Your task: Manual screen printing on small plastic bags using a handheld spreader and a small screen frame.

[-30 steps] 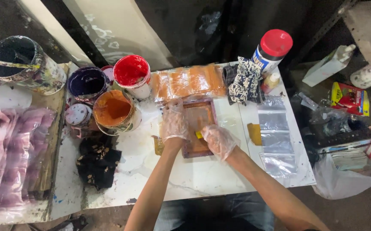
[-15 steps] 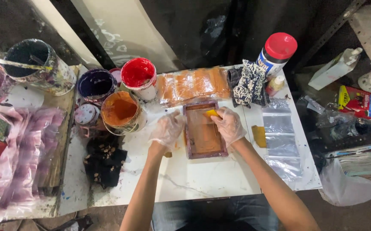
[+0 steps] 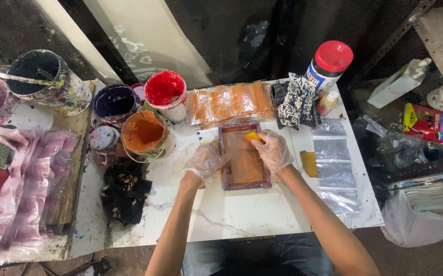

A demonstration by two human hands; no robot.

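A small wooden-framed printing screen (image 3: 244,180) coated in orange ink lies flat on the white table (image 3: 242,214). My left hand (image 3: 206,162), in a clear plastic glove, presses on the frame's left edge. My right hand (image 3: 273,150), also gloved, grips a small yellow scraper (image 3: 253,136) at the screen's top right corner, touching the ink.
Paint buckets stand at the back left: orange (image 3: 145,135), red (image 3: 165,93), dark purple (image 3: 114,104). An orange-stained plastic sheet (image 3: 230,103) lies behind the screen. A patterned rag (image 3: 296,101), a red-lidded canister (image 3: 328,66), clear plastic bags (image 3: 333,163) and a black cloth (image 3: 125,192) surround it.
My right hand has drawn the yellow scraper from the lower part of the screen up to its top right corner. My left hand stays on the frame's left edge.
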